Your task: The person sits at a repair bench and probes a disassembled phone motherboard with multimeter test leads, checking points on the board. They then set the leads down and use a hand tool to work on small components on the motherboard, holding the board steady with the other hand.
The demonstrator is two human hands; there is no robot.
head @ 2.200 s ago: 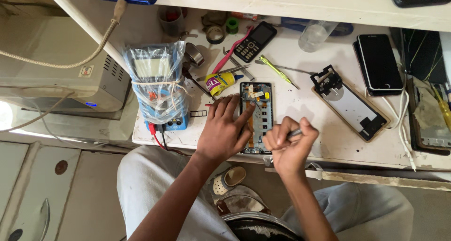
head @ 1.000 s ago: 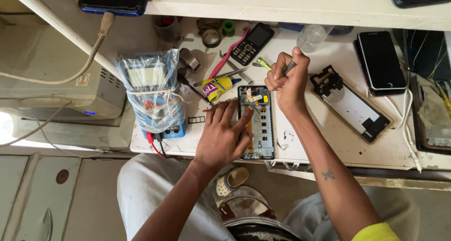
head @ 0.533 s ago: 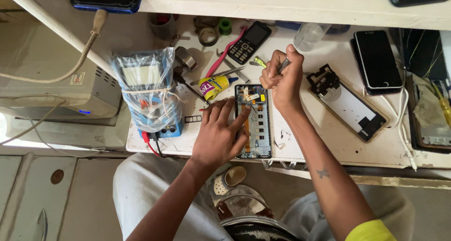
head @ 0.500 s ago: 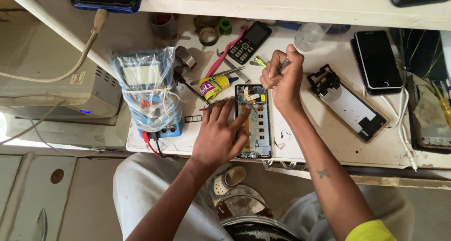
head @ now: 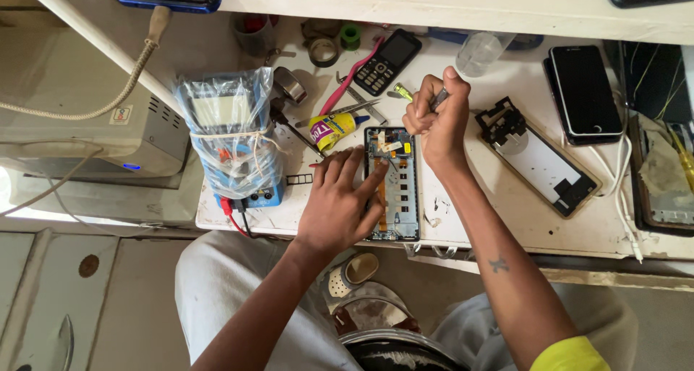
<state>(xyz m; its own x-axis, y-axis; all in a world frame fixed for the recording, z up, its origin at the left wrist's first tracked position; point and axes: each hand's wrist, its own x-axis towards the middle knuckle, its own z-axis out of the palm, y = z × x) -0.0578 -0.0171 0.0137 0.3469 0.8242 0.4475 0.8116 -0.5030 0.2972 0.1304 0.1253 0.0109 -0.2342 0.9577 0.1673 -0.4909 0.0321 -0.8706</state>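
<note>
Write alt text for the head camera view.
Seen from above, a left hand presses on an opened phone lying on a cluttered white workbench, while the right hand grips a thin tool above it. A bagged multimeter stands to the left.

I see through one camera only, worn on the head and aimed almost straight down. It sits close above the white surface (head: 506,226), whose near edge crosses the lower third of the frame. Both forearms enter from the bottom, with my lap and the floor below them. A shelf edge (head: 434,9) closes the top.
</note>
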